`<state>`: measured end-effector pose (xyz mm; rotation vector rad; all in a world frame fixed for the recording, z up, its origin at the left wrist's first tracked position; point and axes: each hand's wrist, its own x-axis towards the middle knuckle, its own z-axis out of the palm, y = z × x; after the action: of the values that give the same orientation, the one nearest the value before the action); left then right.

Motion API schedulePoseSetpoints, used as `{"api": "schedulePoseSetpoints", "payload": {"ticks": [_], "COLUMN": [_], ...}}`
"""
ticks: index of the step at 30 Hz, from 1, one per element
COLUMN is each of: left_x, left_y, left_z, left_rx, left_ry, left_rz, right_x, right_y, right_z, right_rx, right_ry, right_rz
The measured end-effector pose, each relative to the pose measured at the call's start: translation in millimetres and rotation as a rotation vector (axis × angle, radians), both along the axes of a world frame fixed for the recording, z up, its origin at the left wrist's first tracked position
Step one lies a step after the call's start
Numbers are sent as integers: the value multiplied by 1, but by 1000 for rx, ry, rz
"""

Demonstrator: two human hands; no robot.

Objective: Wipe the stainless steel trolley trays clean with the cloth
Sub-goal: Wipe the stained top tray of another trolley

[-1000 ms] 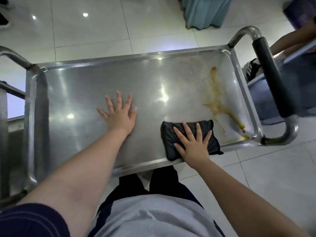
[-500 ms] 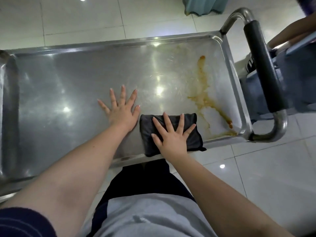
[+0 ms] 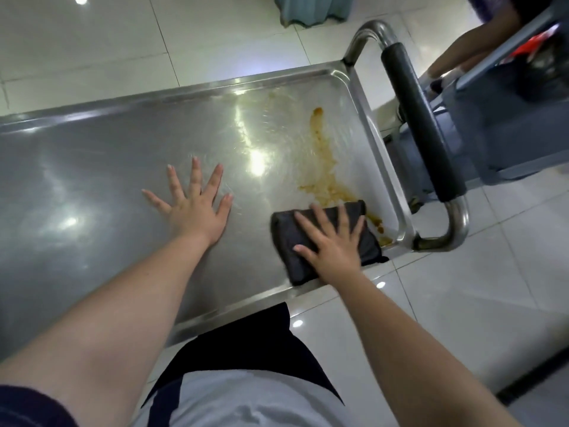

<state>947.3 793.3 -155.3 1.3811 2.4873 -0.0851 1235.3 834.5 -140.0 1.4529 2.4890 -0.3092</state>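
1. Torso (image 3: 234, 402): grey shirt and dark shorts, at 6 o'clock of the view, close to the tray's near rim.
2. Right hand (image 3: 331, 245): laid flat, fingers straight and spread, pressing down on the cloth. It is released and grasps nothing.
3. Cloth (image 3: 284, 238): dark, folded to a pad. It lies in the tray's 4 o'clock corner, its near edge over the near rim and its far edge touching the stain.
4. Left hand (image 3: 197, 211): palm down, fingers splayed and straight, resting on bare steel at 9 o'clock of the cloth and apart from it. It holds nothing.
5. Tray (image 3: 107, 186): stainless steel, shallow, with a raised rim. Lamp glare shows on its surface.
6. Stain (image 3: 323, 167): a yellow-brown streak near the tray's 3 o'clock end, running from the far side down to the cloth, with spots beyond in the corner.
7. Handle (image 3: 418, 124): a bent steel tube with a black grip, fixed at the tray's 3 o'clock end.
8. Floor (image 3: 92, 41): pale glossy tiles.
9. Cart (image 3: 492, 134): grey, at 2 o'clock, just beyond the handle.
10. Leg (image 3: 462, 47): another person's, at 1 o'clock.
11. Fabric (image 3: 311, 7): teal, hanging at 12 o'clock.
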Motion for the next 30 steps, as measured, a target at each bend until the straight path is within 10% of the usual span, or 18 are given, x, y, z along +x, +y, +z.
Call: {"api": "schedulePoseSetpoints", "payload": {"ticks": [7, 15, 24, 30], "left_x": [-3, -4, -2, -2], "left_y": [-1, -1, 0, 1], "left_z": [-8, -4, -4, 1], "left_rx": [29, -2, 3, -17], "left_ry": [14, 7, 17, 6], "left_rz": [12, 23, 24, 29], "right_x": [49, -59, 73, -21], "right_y": [52, -41, 57, 7], "right_z": [4, 6, 11, 8], "right_rx": [-2, -4, -29, -31], "right_ry": [-74, 94, -91, -25], "right_rz": [-131, 256, -63, 105]}}
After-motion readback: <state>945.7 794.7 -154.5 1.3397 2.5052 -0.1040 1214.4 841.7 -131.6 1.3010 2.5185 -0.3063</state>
